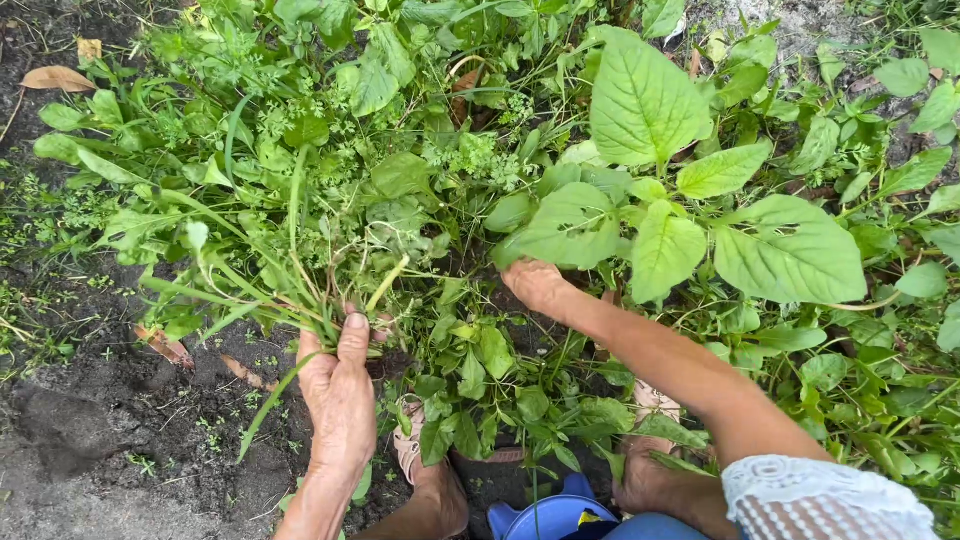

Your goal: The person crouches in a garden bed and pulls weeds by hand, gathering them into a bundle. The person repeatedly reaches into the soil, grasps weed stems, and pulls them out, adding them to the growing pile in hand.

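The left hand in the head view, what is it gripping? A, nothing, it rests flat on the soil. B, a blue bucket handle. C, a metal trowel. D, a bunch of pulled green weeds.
D: the left hand is closed round the stems of a bunch of pulled green weeds, thumb pressed over them, above the dark soil, while the right hand reaches under the broad-leaved plant.

Dark bare soil [90, 430] left, dense green weeds [800, 250] right, soft daylight.
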